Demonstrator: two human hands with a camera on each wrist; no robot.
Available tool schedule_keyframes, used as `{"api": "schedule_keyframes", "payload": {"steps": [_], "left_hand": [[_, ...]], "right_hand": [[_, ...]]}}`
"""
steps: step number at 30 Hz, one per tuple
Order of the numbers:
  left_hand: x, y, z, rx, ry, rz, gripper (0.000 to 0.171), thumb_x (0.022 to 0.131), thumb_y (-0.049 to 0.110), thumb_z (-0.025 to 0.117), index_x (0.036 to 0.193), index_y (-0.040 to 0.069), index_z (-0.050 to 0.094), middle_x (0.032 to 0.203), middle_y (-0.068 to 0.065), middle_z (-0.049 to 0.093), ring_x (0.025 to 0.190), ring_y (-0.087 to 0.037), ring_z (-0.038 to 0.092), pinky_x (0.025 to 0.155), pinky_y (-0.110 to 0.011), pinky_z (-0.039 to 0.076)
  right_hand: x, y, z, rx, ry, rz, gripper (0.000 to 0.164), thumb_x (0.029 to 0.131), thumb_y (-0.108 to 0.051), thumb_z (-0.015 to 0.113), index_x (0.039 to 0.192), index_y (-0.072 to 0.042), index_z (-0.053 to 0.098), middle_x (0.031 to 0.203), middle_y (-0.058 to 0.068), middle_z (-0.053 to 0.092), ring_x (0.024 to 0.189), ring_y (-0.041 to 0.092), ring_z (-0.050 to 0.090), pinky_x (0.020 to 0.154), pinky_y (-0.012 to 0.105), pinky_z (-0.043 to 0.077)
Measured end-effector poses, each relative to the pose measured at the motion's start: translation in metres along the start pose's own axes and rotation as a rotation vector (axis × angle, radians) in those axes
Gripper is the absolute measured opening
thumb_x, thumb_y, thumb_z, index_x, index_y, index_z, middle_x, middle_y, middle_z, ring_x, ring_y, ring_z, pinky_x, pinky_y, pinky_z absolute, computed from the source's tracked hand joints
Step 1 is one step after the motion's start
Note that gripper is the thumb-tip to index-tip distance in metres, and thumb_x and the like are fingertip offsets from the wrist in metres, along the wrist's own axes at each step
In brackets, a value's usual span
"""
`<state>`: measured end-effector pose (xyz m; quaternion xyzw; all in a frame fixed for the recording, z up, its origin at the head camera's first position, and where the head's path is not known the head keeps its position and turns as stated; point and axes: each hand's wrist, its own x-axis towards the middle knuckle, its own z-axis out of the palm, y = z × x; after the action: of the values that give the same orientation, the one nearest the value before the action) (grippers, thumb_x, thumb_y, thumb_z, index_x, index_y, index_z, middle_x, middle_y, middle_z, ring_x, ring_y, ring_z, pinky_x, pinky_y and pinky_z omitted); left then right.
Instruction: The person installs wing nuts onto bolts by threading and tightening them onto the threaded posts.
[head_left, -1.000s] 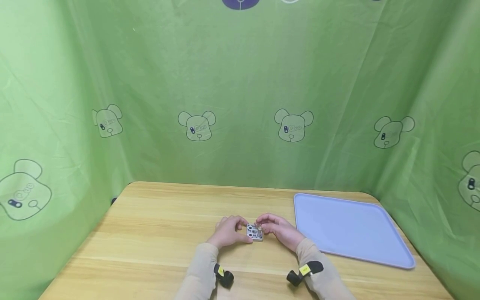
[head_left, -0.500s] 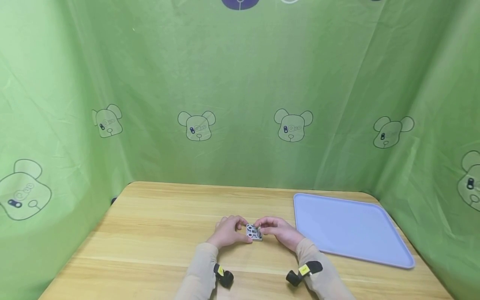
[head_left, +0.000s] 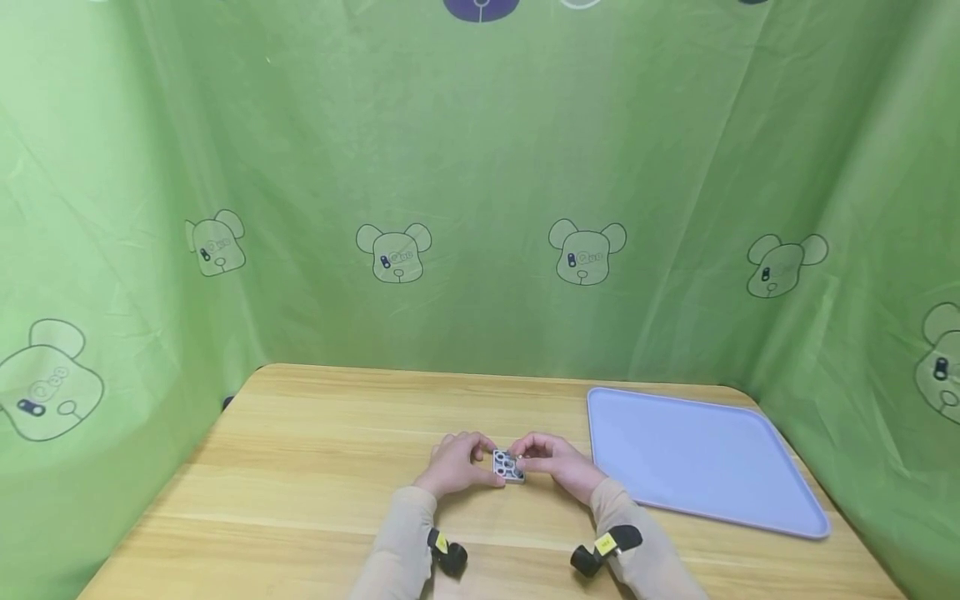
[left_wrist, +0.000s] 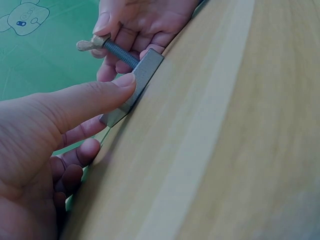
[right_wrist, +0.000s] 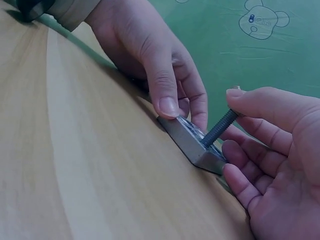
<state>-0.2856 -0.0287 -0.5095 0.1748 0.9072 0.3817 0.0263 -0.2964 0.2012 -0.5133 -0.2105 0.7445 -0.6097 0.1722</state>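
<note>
Square grey metal block (head_left: 508,467), one, upper face pierced with round holes: flat on the desk, lower centre of the head frame, between the two hands.

Grey threaded metal bolt (right_wrist: 220,128) with a pale wing-shaped head, one: at centre right of the right-wrist frame, head uppermost, lower end meeting the block's upper face close to a corner. Depth of entry, if any, cannot be told.

Left hand (head_left: 457,465): left of the block in the head frame; fingers bent and parted by the block's width, thumb on one edge, a fingertip at the edge opposite, holding it.

Right hand (head_left: 562,464): right of the block; thumb and forefinger nearly together, pinching the bolt by its head, other fingers curled beneath.

Pale wood-grain desk (head_left: 337,467): lower half of the head frame.

Lavender-blue rectangular tray (head_left: 697,458), low rim, rounded corners: right part of the desk, near the right sleeve.

Beige sleeves (head_left: 396,542), a pair, lower edge of the head frame, each with a black wrist camera (head_left: 452,558) and yellow label.

Green fabric curtain (head_left: 480,150), printed with outlined bear heads: behind the desk and along both sides.
</note>
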Motion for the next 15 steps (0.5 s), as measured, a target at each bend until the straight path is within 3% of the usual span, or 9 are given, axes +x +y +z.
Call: {"api": "schedule_keyframes", "payload": {"steps": [8, 15], "left_hand": [[-0.0001, -0.0009, 0.0006, -0.002, 0.000, -0.003, 0.051, 0.065, 0.045, 0.085, 0.108, 0.023, 0.067, 0.085, 0.009, 0.055, 0.080, -0.012, 0.043, 0.080, -0.033, 0.029], [0.0006, -0.0015, 0.0015, 0.008, 0.002, 0.001, 0.052, 0.065, 0.045, 0.085, 0.108, 0.023, 0.067, 0.085, 0.009, 0.056, 0.080, -0.011, 0.043, 0.079, -0.032, 0.030]], "right_hand": [[0.0010, 0.0018, 0.0002, -0.019, 0.006, -0.002, 0.034, 0.090, -0.014, 0.065, 0.115, 0.007, 0.055, 0.118, 0.016, 0.062, 0.106, 0.016, 0.057, 0.097, 0.035, 0.038], [0.0012, 0.0026, -0.0028, 0.040, 0.037, 0.014, 0.033, 0.097, -0.024, 0.054, 0.119, 0.001, 0.056, 0.114, -0.001, 0.064, 0.100, 0.010, 0.059, 0.087, 0.030, 0.046]]}}
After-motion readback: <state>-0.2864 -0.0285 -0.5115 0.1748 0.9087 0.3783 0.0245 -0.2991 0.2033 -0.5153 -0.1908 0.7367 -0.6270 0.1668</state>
